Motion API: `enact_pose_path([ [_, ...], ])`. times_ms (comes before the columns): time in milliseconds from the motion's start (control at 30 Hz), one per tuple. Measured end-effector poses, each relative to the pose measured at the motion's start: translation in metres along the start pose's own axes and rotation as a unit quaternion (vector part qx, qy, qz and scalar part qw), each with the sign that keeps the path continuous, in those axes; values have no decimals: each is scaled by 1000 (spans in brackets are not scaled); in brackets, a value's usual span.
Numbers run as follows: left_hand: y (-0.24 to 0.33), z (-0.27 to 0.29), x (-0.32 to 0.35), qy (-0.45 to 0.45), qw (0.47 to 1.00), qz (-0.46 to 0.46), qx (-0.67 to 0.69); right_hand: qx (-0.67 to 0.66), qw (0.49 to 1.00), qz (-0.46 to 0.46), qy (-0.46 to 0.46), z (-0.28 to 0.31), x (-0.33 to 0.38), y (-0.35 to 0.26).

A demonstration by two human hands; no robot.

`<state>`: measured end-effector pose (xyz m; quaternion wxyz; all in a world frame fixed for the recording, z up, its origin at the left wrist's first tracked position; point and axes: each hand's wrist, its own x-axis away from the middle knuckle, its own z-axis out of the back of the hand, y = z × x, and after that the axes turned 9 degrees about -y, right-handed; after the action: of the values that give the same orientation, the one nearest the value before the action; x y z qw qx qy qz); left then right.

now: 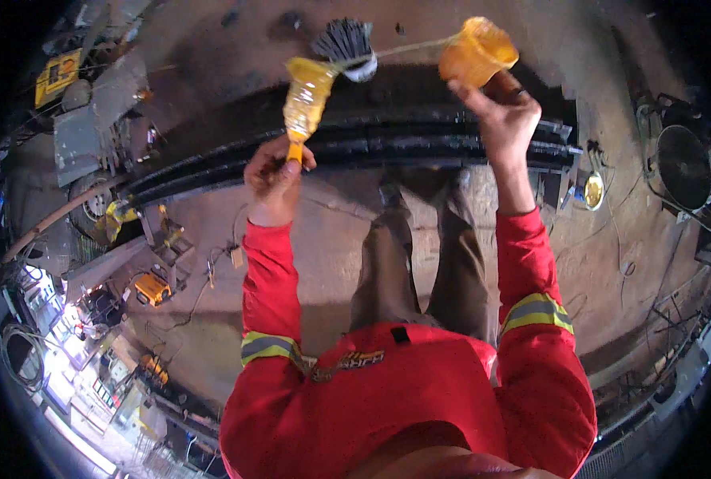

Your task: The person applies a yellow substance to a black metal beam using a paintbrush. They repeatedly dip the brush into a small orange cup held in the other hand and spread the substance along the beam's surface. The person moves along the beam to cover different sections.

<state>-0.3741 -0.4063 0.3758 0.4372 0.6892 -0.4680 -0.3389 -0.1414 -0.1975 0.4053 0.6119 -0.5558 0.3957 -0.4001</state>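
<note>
Left hand (274, 172), upper centre, clenched on brush (307, 100), bristles up to catch the pour. Right hand (501, 112) grasping tilted cup (477, 52), top right, thin stream running to brush above black bars (355, 152).

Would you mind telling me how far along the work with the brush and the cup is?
Done: the brush is already loaded and coated amber. In hand: the left hand holds its handle while the right hand tips the amber cup, with a thin strand running between them. Left: the black beams below show no amber coating yet.
</note>
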Motion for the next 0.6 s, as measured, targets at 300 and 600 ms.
enact_pose_path([
  [300, -89, 35, -14, -63, 958, 247, -130, 46, 999, 3, -6, 75, -6, 132],
  [600, -219, 93, -44, -147, 835, 304, -435, 210, 975, -46, -63, 95, -2, 242],
])
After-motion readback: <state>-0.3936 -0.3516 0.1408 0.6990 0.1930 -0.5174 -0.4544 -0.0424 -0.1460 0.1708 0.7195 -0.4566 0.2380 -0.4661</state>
